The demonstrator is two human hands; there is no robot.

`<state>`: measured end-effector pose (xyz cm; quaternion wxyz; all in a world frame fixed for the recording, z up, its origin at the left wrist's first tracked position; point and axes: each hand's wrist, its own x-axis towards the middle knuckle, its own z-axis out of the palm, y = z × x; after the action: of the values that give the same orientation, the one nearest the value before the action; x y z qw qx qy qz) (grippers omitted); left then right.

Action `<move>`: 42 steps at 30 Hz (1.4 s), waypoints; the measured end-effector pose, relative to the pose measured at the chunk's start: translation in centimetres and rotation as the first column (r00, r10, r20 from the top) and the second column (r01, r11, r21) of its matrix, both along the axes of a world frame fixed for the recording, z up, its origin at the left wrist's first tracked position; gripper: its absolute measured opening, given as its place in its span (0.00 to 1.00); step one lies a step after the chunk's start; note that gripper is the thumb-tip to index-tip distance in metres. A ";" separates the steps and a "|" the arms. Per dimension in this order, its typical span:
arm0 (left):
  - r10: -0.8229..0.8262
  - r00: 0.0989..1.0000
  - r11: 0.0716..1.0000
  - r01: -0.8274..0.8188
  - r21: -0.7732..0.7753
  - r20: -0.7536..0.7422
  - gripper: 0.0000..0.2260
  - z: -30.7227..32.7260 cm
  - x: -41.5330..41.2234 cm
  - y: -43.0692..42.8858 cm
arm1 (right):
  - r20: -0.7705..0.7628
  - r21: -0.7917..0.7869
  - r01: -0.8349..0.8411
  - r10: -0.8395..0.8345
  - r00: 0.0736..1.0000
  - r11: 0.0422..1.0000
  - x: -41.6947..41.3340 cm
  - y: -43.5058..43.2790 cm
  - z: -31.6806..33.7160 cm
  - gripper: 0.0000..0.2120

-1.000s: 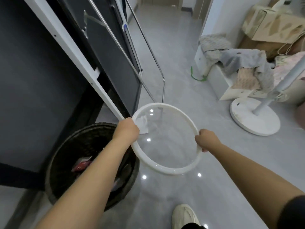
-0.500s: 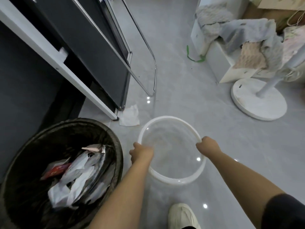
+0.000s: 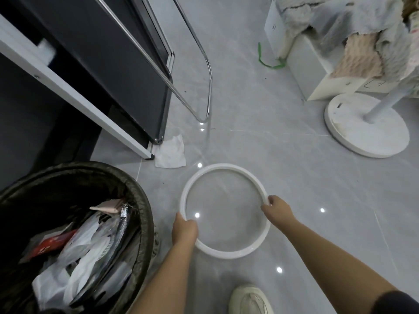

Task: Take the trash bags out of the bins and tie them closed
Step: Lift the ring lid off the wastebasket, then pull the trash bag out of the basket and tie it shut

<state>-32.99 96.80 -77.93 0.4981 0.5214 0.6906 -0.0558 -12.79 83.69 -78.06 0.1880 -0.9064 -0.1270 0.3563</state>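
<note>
The trash bag point(image 3: 68, 177), one black liner full of litter, sits in the single bin point(image 3: 155, 243) just left of the one white ring point(image 3: 222, 165). Both arms reach forward and down. The left hand point(image 3: 184, 230) curls round the ring's near-left edge, and the right hand point(image 3: 277, 208) grips its right edge. White writing on a red packet point(image 3: 52, 243) left of the ring is unreadable.

The ring point(image 3: 223, 166) I held was smooth white plastic, glossy. The floor point(image 3: 294, 189) was polished grey tile, mirroring the lights. At the near left, the black bag point(image 3: 136, 196) was thin crinkled plastic with a dull sheen. Farther off, the rail point(image 3: 210, 71) was shiny chromed metal, the tissue point(image 3: 171, 152) creased paper, the towels point(image 3: 335, 19) fuzzy cloth.
</note>
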 end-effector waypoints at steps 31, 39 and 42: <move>-0.292 0.921 0.772 0.068 0.632 0.258 0.14 21.6 -13.6 4.9 | -0.548 0.297 -0.039 0.203 0.812 0.954 -15.5 6.9 19.2 0.20; 0.204 0.977 0.720 -0.190 0.668 0.058 0.23 18.6 -26.2 6.2 | -0.691 0.248 0.128 0.083 0.718 0.960 -23.1 7.3 17.3 0.16; 0.618 0.708 0.718 -0.685 0.122 0.340 0.25 17.2 -27.7 7.3 | -0.701 0.239 0.242 -0.005 0.713 0.940 -23.6 7.8 17.1 0.14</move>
<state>-60.74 104.10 -60.72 0.5092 0.3001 0.7558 0.2818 -36.42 91.48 -60.92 0.3869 -0.6723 -0.0411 0.6298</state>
